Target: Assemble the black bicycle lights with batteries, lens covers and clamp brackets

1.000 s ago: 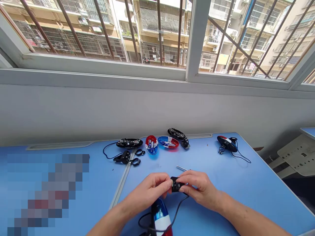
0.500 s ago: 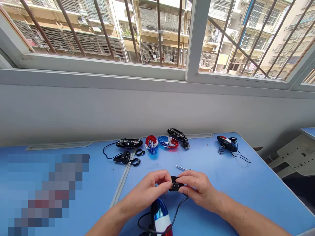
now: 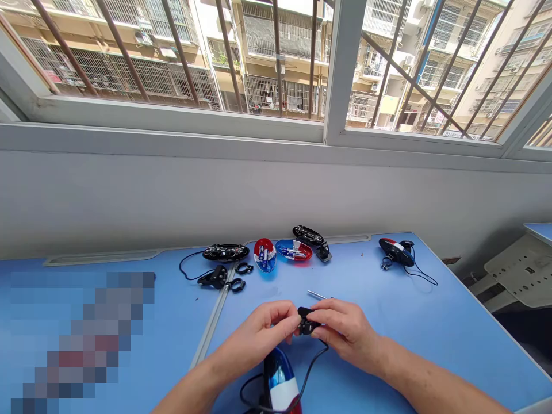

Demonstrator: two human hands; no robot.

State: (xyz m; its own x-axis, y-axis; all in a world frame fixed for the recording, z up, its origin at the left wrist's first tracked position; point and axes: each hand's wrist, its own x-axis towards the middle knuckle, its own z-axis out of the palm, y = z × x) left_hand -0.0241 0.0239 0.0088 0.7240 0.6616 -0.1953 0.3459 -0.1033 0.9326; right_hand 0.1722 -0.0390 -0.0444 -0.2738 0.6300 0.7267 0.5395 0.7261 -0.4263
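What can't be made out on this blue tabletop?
All in the head view:
Small black plastic part: partly covered by the left hand and right hand.
Glossy blue, white and red elongated shell: near end cut off by the bottom edge.
Thin silver metal rod: right end hidden behind the right hand.
Pixelated patch: masks whatever lies beneath.
Black oval plastic unit: pale details too small.

"What sat in the grip?"
"A small black part (image 3: 306, 326), partly hidden, a black cable (image 3: 309, 372) trailing from it."
"And on the grip's near side?"
"A glossy blue, white and red casing (image 3: 282, 386), the cable looped across it."
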